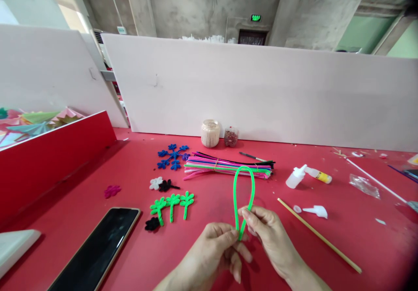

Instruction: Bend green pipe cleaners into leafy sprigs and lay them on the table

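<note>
A bright green pipe cleaner point(243, 186) is bent into a tall loop that stands above my hands. My left hand point(214, 249) pinches the two ends together at the bottom of the loop. My right hand point(266, 230) grips the same lower part from the right side, fingers closed on it. Both hands hover just above the red table point(342, 204) near its front edge. Behind the loop lies a bundle of coloured pipe cleaners point(228, 167) tied with a band.
Green flower shapes point(172, 204), white, black, pink and blue ones point(173, 156) lie left of my hands. A phone point(98, 249) rests front left. Two jars point(210, 133) stand by the white partition. Glue bottles point(307, 175), a cap point(316, 211) and a wooden stick point(318, 235) lie right.
</note>
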